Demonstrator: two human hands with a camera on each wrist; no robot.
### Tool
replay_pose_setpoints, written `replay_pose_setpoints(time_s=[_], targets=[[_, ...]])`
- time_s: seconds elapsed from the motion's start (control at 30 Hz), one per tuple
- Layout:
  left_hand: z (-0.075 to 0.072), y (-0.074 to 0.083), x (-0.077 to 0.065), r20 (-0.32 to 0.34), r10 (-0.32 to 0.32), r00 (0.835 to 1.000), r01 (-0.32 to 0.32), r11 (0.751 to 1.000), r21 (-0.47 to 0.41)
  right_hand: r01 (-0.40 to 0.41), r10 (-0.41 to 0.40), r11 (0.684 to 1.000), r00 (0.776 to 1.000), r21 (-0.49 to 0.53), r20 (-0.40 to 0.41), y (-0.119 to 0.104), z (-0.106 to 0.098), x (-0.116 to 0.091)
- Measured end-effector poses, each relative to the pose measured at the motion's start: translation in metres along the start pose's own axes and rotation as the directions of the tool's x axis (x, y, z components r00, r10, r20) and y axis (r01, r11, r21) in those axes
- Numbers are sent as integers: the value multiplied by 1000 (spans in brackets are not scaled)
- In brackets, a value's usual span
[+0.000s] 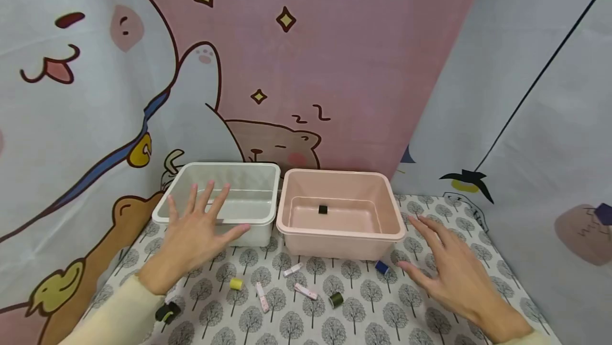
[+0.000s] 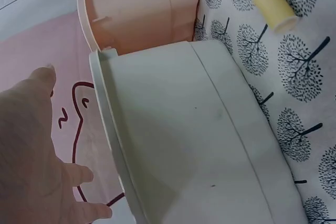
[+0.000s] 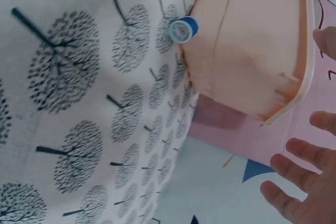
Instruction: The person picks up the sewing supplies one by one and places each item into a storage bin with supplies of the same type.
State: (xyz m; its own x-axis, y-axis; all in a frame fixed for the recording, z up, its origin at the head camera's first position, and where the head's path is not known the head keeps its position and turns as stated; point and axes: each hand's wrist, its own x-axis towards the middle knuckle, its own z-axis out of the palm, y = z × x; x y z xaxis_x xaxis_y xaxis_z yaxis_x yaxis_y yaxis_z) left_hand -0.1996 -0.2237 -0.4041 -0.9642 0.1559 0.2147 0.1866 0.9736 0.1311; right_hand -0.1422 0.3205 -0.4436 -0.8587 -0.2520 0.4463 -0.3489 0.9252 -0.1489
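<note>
My left hand (image 1: 193, 238), fingers spread, hovers in front of the white bin (image 1: 260, 233) and holds nothing. To the right of the pink bin (image 1: 334, 246), my right hand (image 1: 454, 270) is also spread and holds nothing. A small black item (image 1: 323, 209) lies inside the pink bin. On the cloth in front are a yellow thread spool (image 1: 236, 284), a dark green spool (image 1: 336, 300) and a blue spool (image 1: 382, 267). The blue one is nearest my right hand. Three small pale pink printed sticks, among them one stick (image 1: 262, 297), lie between the spools.
A black item with a yellow-green streak (image 1: 167, 312) sits by my left sleeve. The tree-print cloth (image 1: 291, 326) covers the table. Behind the bins hangs a cartoon-print curtain (image 1: 363, 68), and another pale curtain (image 1: 540, 121) stands on the right.
</note>
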Motion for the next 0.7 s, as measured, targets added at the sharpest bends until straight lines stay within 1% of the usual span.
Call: replay_pose_setpoints(time_s=[0.23,0.37,0.5,0.6,0.7], targets=[[6,-8,1,-7,-24,1000,24,1000,-5,-5,5,999,1000,41,0,11,4,-7],[8,-15,0,-11,-38,999,38,999,6,-27,24,998,998,65,54,17,10,-9],[8,-21,1,-1,-51,999,51,999,-3,-25,17,996,995,86,94,23,17,-11],[8,-26,2,-2,-64,998,64,998,-20,-5,-4,994,996,106,85,27,24,-13],[7,-33,3,-19,-71,997,71,997,-22,10,-18,993,998,120,68,28,29,-15]])
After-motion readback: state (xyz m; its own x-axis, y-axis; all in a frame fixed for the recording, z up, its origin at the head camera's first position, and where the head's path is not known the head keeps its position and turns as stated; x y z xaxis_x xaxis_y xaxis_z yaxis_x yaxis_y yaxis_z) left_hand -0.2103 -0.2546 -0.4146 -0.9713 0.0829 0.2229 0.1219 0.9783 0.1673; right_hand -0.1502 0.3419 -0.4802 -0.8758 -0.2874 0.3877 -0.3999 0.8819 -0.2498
